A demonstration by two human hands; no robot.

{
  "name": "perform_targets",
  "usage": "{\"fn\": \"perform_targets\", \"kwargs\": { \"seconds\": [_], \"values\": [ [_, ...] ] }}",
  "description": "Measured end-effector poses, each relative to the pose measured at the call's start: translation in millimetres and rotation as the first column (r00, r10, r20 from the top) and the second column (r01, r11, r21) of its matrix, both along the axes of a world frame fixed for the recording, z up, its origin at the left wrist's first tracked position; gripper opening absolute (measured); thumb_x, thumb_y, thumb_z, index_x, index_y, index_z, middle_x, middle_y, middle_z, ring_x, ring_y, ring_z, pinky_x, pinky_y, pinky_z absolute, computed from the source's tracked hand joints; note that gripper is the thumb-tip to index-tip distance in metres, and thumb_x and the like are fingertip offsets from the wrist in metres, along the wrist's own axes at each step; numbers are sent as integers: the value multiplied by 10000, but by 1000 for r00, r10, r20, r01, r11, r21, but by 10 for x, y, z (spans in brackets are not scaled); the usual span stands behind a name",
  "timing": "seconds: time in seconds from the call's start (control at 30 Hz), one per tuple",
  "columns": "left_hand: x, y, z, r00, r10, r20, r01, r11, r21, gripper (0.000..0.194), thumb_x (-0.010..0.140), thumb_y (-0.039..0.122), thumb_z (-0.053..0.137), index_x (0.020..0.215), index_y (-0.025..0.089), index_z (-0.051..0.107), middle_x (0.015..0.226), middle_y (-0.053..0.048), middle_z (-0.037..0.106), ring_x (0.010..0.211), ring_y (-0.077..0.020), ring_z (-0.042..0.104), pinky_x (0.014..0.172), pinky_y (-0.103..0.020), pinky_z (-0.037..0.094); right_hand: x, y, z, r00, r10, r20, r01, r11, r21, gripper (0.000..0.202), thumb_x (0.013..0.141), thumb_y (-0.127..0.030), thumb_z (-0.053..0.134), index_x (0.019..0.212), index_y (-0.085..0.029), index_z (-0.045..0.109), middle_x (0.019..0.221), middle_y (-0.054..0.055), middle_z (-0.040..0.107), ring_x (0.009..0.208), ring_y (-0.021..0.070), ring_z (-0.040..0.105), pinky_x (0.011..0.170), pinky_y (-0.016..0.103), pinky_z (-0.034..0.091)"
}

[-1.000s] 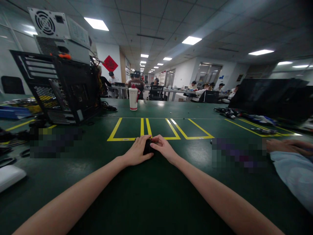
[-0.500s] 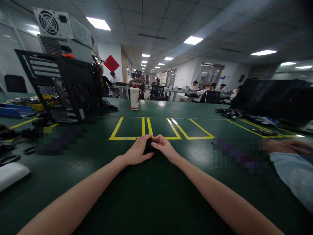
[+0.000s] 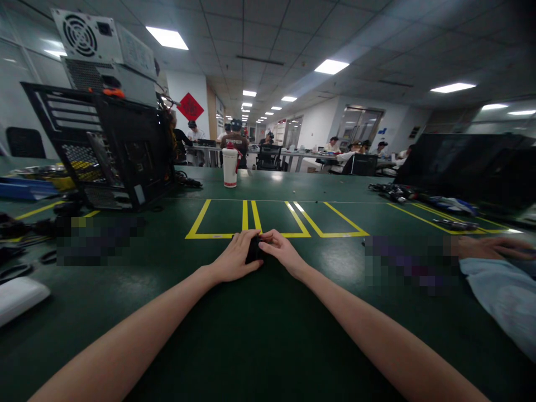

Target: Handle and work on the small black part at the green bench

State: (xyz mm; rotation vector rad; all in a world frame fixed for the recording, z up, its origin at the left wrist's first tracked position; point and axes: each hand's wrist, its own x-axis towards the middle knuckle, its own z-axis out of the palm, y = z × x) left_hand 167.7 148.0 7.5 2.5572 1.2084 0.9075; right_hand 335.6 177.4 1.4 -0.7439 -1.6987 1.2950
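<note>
A small dark object (image 3: 253, 250) rests on the green table between my hands, just in front of the yellow tape marks. Its kind is hard to make out, since fingers cover much of it. My left hand (image 3: 235, 258) wraps round its left side, thumb along the near edge. From the right, my right hand (image 3: 281, 251) presses bent fingers and thumb against its upper right edge. Both forearms reach in from the lower corners.
Yellow tape outlines (image 3: 276, 235) lie just beyond my hands. A white cup (image 3: 230, 167) stands farther back. An open computer case (image 3: 113, 148) with power supplies (image 3: 104, 42) on top is at left. A co-worker's sleeve (image 3: 498, 296) comes in at right, near a dark monitor (image 3: 464, 167).
</note>
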Motion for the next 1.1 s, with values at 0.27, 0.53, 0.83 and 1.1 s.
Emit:
{"fn": "perform_targets", "kwargs": {
  "seconds": [0.27,0.53,0.83,1.1],
  "values": [
    [-21,8,-31,1000,-8,30,8,1000,5,626,719,294,563,1241,238,220,1214,-74,353,1085,-250,384,927,-437,316,-9,28,-41,1000,13,17,-12,999,-32,271,678,-301,588,914,-191,514,924,27,556,904,147,527,855,330,394],
    [-16,-5,-33,1000,11,15,-12,1000,16,614,731,302,553,1241,221,221,1221,-77,344,1077,-244,387,924,-431,328,1,-11,-9,999,38,-10,-39,999,-36,279,663,-304,608,901,-209,497,912,10,554,899,144,535,846,325,402],
    [-10,17,-48,1000,11,-4,-11,999,39,616,730,297,549,1241,217,215,1208,-85,348,1093,-252,372,929,-448,314,-5,38,-52,1000,27,-7,-27,999,-45,316,646,-277,625,922,-184,502,953,27,555,908,143,534,861,330,399],
    [-6,19,-53,1000,14,-20,-12,998,66,622,729,294,555,1240,203,212,1203,-87,349,1119,-244,352,961,-437,285,8,9,-18,1000,11,-26,-10,1000,13,249,670,-298,605,882,-204,514,911,6,545,887,134,523,842,322,399]
  ]
}}
